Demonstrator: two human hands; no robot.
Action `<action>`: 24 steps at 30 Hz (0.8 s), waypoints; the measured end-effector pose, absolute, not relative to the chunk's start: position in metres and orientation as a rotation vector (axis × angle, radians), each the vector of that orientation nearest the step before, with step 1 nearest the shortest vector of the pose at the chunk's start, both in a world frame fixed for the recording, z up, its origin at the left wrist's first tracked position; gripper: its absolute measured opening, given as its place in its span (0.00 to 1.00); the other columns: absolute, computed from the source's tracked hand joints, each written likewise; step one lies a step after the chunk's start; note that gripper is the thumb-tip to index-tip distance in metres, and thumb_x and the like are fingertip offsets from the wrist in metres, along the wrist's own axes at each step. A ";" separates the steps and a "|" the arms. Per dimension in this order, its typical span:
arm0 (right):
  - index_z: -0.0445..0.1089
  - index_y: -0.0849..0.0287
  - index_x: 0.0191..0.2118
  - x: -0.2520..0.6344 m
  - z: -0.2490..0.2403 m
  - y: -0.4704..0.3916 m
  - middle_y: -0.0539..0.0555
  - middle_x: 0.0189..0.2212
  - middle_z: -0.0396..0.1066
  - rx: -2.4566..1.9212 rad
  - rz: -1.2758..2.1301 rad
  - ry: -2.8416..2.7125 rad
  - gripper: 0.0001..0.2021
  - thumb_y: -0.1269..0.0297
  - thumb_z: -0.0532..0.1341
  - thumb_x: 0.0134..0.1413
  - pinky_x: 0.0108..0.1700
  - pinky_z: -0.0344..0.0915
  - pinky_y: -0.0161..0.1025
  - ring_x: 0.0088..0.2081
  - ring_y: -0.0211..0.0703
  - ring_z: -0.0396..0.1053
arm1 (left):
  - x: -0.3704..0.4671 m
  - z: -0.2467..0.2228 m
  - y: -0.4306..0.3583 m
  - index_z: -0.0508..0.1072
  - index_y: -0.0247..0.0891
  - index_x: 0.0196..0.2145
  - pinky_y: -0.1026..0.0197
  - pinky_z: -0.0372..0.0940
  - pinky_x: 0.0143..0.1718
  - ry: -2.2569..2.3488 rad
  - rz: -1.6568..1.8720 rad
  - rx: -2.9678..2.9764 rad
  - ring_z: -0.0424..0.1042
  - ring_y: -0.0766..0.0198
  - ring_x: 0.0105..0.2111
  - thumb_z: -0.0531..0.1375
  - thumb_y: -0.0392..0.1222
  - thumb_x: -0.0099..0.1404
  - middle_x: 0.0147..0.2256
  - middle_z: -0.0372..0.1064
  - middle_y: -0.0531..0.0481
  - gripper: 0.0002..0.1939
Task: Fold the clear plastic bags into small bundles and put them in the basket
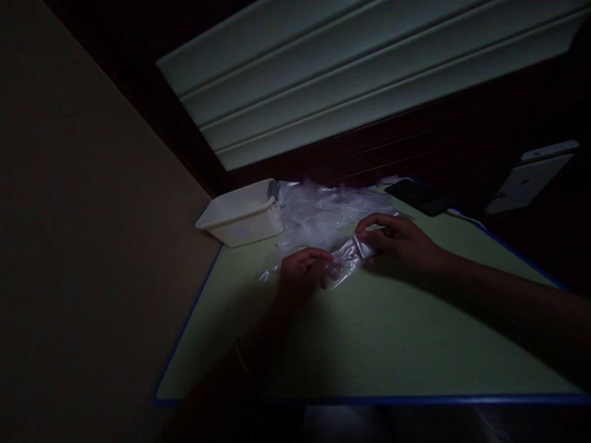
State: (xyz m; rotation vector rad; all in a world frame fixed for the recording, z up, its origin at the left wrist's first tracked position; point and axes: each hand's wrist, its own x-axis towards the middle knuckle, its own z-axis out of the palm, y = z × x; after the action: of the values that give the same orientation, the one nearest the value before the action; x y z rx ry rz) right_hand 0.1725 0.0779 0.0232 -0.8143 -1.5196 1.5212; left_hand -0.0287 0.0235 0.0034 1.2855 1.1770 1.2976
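A small clear plastic bag (347,261) is stretched between my two hands above the table. My left hand (302,271) pinches its lower left end. At its upper right end, the fingers of my right hand (392,237) are closed on the bag's edge. The plastic shines and creases; in this dim light I cannot make out whether anything is inside. Just behind my hands lies a loose heap of similar clear plastic bags (318,212), spread across the back of the table.
A cream plastic bin (247,227) stands at the back left, against the wall. A dark phone (418,197) with a white cable (465,218) lies at the back right. The pale green table (369,344) has a blue edge. A slatted shutter (346,80) is behind.
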 end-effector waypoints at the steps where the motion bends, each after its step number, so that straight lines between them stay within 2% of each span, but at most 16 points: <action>1: 0.67 0.57 0.35 0.172 0.023 0.079 0.47 0.20 0.70 -0.816 1.506 -1.521 0.13 0.55 0.66 0.47 0.23 0.62 0.34 0.20 0.37 0.67 | -0.030 0.004 0.023 0.74 0.33 0.28 0.66 0.59 0.16 1.184 1.282 1.290 0.64 0.70 0.14 0.61 0.41 0.53 0.25 0.75 0.46 0.07; 6: 0.65 0.57 0.45 0.172 0.022 0.080 0.48 0.22 0.70 -0.841 1.460 -1.523 0.17 0.59 0.65 0.50 0.25 0.63 0.35 0.22 0.38 0.67 | -0.038 0.007 0.021 0.74 0.32 0.23 0.65 0.59 0.18 1.071 1.249 1.317 0.64 0.68 0.15 0.58 0.41 0.54 0.20 0.70 0.48 0.10; 9: 0.63 0.58 0.48 0.173 0.022 0.078 0.47 0.21 0.68 -0.803 1.492 -1.563 0.19 0.60 0.64 0.51 0.24 0.61 0.34 0.21 0.36 0.65 | -0.043 0.008 0.020 0.68 0.34 0.16 0.64 0.58 0.18 1.001 1.275 1.384 0.65 0.67 0.15 0.54 0.45 0.58 0.16 0.67 0.48 0.17; 11: 0.61 0.58 0.49 0.174 0.022 0.077 0.47 0.22 0.69 -0.767 1.512 -1.599 0.20 0.60 0.63 0.52 0.24 0.61 0.34 0.22 0.36 0.65 | -0.046 0.009 0.020 0.63 0.36 0.15 0.65 0.56 0.16 1.001 1.313 1.401 0.63 0.67 0.13 0.54 0.47 0.58 0.13 0.63 0.50 0.18; 13: 0.59 0.57 0.50 0.175 0.022 0.076 0.49 0.23 0.70 -0.735 1.516 -1.640 0.21 0.59 0.63 0.53 0.26 0.61 0.35 0.23 0.37 0.66 | -0.048 0.009 0.022 0.61 0.38 0.17 0.66 0.52 0.14 1.032 1.390 1.390 0.59 0.68 0.11 0.53 0.49 0.59 0.12 0.60 0.53 0.18; 16: 0.58 0.57 0.52 0.175 0.022 0.074 0.50 0.26 0.71 -0.708 1.535 -1.683 0.21 0.59 0.62 0.55 0.27 0.61 0.35 0.25 0.37 0.67 | -0.047 0.009 0.027 0.65 0.37 0.23 0.67 0.50 0.14 1.147 1.456 1.381 0.56 0.71 0.11 0.54 0.48 0.62 0.11 0.58 0.57 0.15; 21: 0.53 0.56 0.56 0.174 0.022 0.067 0.49 0.27 0.71 -0.642 1.657 -1.795 0.23 0.58 0.60 0.57 0.21 0.53 0.31 0.21 0.33 0.61 | -0.036 0.009 0.030 0.73 0.33 0.28 0.67 0.57 0.20 1.172 1.100 1.380 0.62 0.71 0.18 0.61 0.50 0.57 0.21 0.67 0.53 0.15; 24: 0.51 0.56 0.57 0.174 0.022 0.065 0.47 0.25 0.68 -0.603 1.657 -1.917 0.23 0.58 0.58 0.59 0.20 0.49 0.30 0.20 0.31 0.56 | -0.029 0.008 0.024 0.74 0.33 0.30 0.68 0.56 0.21 1.187 0.954 1.383 0.61 0.73 0.18 0.63 0.50 0.55 0.21 0.66 0.54 0.15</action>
State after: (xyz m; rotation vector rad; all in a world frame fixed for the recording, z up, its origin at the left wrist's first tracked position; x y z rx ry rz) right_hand 0.1744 0.0652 0.0222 -0.6027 -1.9171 1.6572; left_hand -0.0291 0.0244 0.0077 1.3830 1.1874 0.9540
